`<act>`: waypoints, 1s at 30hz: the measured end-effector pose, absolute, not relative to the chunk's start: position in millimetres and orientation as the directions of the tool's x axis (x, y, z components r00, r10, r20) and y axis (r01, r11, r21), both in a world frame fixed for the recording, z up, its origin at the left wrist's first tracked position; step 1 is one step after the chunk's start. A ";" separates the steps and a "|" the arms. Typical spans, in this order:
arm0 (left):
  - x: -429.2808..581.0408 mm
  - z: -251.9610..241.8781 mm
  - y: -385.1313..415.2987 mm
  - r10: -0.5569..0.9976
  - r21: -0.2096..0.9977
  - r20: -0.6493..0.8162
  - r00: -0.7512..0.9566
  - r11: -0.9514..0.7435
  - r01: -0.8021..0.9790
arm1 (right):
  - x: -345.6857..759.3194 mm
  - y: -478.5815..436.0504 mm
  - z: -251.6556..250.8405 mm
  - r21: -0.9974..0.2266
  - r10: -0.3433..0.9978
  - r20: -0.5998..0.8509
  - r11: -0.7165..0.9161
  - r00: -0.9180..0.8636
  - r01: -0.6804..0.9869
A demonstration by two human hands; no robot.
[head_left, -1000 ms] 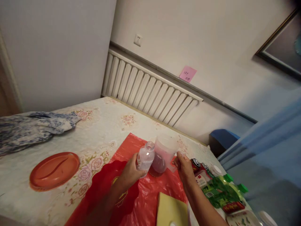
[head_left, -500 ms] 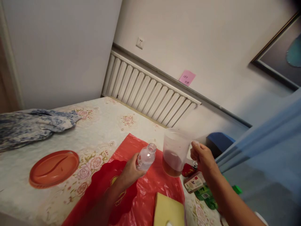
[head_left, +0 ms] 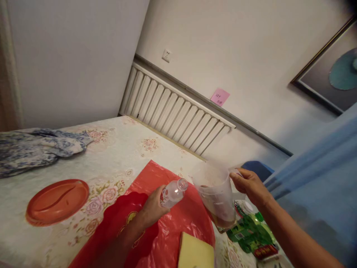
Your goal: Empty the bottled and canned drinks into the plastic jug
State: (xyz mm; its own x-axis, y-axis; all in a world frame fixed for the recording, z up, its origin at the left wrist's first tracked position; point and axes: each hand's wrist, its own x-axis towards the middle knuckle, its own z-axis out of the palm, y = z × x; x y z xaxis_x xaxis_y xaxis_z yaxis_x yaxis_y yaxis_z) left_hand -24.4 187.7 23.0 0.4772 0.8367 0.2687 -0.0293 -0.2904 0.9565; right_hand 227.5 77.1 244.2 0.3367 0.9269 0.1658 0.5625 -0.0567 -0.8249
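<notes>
My left hand (head_left: 155,204) is closed around a clear plastic bottle (head_left: 173,192) with red print and an uncapped mouth. The bottle leans with its mouth toward the upper right, over the red plastic sheet (head_left: 192,212). By its handle, my right hand (head_left: 249,184) grips a translucent measuring jug (head_left: 214,197), tilted toward the bottle, with brownish liquid inside. The jug's rim is close to the bottle's mouth; I cannot tell whether they touch. Below my left arm lies a red scalloped tray (head_left: 111,219) with a gold design, partly hidden by that arm.
An orange oval plate (head_left: 57,203) and a crumpled patterned cloth (head_left: 41,149) lie on the flowered tablecloth (head_left: 117,149) at left. A yellow block-shaped item (head_left: 196,253) sits at the front. Green packages (head_left: 251,230) stand below my right arm. Behind the table runs a white radiator (head_left: 173,108).
The jug has tipped toward the bottle and shifted slightly right and down with my right hand. My left hand has tilted the bottle further to the right. The view has shifted slightly.
</notes>
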 end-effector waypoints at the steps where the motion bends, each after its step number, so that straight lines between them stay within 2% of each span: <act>1: -24.2 22.2 188.3 0.833 0.956 0.266 0.485 -0.294 -0.018 | 225.5 76.7 247.6 -0.806 0.934 0.156 -0.067 0.320 0.588; 10: -24.2 19.3 189.8 0.825 0.944 0.280 0.491 -0.330 0.017 | 200.9 79.7 273.2 -0.674 0.966 0.046 -0.158 0.255 0.721; 25: -23.7 18.3 190.1 0.828 0.943 0.280 0.485 -0.333 0.025 | 191.1 87.1 288.3 -0.512 0.983 0.011 -0.152 0.183 0.846; 30: -26.6 24.7 187.4 0.833 0.963 0.229 0.504 -0.270 0.008 | 190.3 90.7 290.6 -0.473 0.986 0.010 -0.145 0.169 0.869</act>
State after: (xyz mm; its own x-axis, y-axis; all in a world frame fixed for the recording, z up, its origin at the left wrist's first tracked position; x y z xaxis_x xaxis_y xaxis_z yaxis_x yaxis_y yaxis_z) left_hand -26.6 187.4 24.7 0.5042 0.8326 0.2291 0.0078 -0.2697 0.9629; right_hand 190.3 90.7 290.6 0.1691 0.9856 0.0096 0.8692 -0.1446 -0.4728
